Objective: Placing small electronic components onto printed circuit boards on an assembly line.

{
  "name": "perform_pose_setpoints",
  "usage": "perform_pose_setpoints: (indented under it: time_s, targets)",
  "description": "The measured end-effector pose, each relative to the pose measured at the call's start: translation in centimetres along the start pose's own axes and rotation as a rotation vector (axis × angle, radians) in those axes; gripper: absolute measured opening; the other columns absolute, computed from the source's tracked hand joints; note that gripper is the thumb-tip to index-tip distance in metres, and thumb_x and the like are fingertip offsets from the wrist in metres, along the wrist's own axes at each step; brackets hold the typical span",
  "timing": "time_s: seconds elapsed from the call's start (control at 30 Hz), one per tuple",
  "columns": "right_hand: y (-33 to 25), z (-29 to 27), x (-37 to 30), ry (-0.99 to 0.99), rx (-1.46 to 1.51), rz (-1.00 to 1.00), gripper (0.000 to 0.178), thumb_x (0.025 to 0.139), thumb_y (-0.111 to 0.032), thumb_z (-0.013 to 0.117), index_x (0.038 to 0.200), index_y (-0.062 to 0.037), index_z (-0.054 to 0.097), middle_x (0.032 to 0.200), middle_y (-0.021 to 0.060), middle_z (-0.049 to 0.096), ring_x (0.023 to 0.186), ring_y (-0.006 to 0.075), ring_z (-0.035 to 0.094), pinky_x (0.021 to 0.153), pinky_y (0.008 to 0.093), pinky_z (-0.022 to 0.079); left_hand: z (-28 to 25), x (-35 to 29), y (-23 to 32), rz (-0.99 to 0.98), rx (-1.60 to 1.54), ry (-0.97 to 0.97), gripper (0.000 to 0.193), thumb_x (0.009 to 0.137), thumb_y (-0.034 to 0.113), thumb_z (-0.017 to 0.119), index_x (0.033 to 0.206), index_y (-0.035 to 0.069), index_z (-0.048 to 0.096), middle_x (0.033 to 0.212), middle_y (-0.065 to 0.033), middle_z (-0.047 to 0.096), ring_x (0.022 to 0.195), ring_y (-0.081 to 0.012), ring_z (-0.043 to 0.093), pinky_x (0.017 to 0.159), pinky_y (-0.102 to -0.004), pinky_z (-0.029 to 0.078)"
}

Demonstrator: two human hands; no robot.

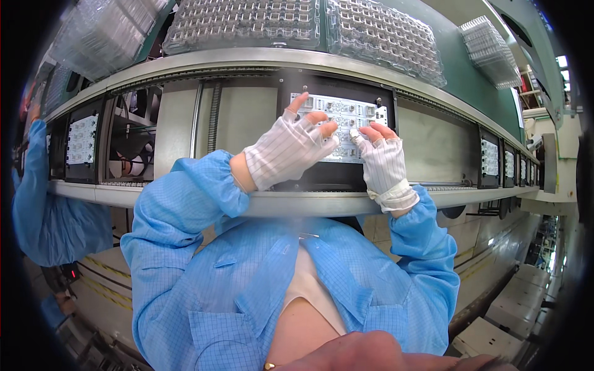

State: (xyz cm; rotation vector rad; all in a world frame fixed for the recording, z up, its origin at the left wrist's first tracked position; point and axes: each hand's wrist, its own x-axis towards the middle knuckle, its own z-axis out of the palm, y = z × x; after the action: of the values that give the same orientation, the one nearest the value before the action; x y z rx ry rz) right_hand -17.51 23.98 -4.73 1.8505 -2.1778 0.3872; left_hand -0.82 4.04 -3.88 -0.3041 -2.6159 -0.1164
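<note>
Left hand [288, 150] and right hand [383, 159], both gloved with fingers spread, are pressing fingertips on the white circuit board [346, 120], gripping nothing. The board is sitting in a black carrier [291, 93] under them. Beyond the hands, clear plastic trays [371, 31] are lying on the green shelf [470, 74]. Far left, a co-worker's blue sleeve [43, 204] is showing.

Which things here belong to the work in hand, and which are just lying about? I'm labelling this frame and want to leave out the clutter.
In hand:
- left hand and right hand, fingertips on the white circuit board
- black carrier under that board

Lying about:
- clear plastic trays on the shelf above
- other boards along the conveyor
- a co-worker's blue sleeve
</note>
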Motion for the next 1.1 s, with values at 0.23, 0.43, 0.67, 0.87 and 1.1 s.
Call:
perform_pose_setpoints:
  time_s: [0.23, 0.43, 0.67, 0.87, 1.1]
  targets:
    - [-0.5, -2.2, -0.6, 0.03, 0.041, 0.011, 0.051, 0.074, 0.003, 0.061, 0.12, -0.0141, 0.072, 0.12, 0.006, 0.065, 0.121, 0.0316, 0.056, 0.1, 0.0439, 0.045, 0.6, -1.0, 0.8, 0.094, 0.07, -0.102, 0.04, 0.074, 0.014, 0.068, 0.114, 0.011, 0.067, 0.123, -0.0073, 0.061, 0.117, -0.0261, 0.058, 0.113, -0.0652, 0.034]
    - [-1.5, -2.0, -2.0, -0.054, -0.018, -0.003, 0.049, 0.074, 0.003, 0.063, 0.118, -0.0155, 0.074, 0.12, 0.0044, 0.066, 0.122, 0.0304, 0.054, 0.102, 0.0414, 0.044, -0.7, -1.5, -0.7, -0.003, -0.104, -0.023, 0.034, 0.078, 0.014, 0.066, 0.112, 0.013, 0.068, 0.119, -0.0073, 0.062, 0.115, -0.0264, 0.059, 0.113, -0.0615, 0.034]
    - [2.7, -3.2, 2.1, 0.016, 0.255, 0.05, 0.048, 0.077, 0.008, 0.061, 0.12, -0.0111, 0.071, 0.118, 0.0123, 0.067, 0.115, 0.0335, 0.059, 0.1, 0.0444, 0.047, -2.3, -4.0, -0.7, -0.31, -0.272, -0.089, 0.083, 0.068, 0.003, 0.074, 0.144, 0.018, 0.048, 0.15, -0.0138, 0.039, 0.14, -0.037, 0.037, 0.114, -0.056, 0.033]
    - [7.4, -0.5, 10.0, 0.262, -0.049, 0.005, 0.058, 0.078, 0.003, 0.065, 0.134, -0.0125, 0.061, 0.123, 0.0118, 0.065, 0.115, 0.0325, 0.058, 0.101, 0.043, 0.045, -1.0, -4.4, -0.4, -0.285, -0.124, -0.103, 0.077, 0.074, -0.001, 0.064, 0.145, 0.022, 0.048, 0.155, -0.0097, 0.036, 0.144, -0.0327, 0.035, 0.116, -0.0594, 0.026]
    - [4.7, 3.3, 13.3, -0.029, -0.323, -0.204, 0.065, 0.081, 0.0, 0.064, 0.143, -0.019, 0.054, 0.132, 0.0083, 0.061, 0.124, 0.0294, 0.055, 0.109, 0.0448, 0.041, -4.5, -3.4, -2.8, -0.275, -0.203, 0.18, 0.075, 0.067, -0.01, 0.06, 0.137, 0.018, 0.057, 0.141, -0.0096, 0.052, 0.137, -0.0314, 0.043, 0.119, -0.0513, 0.025]
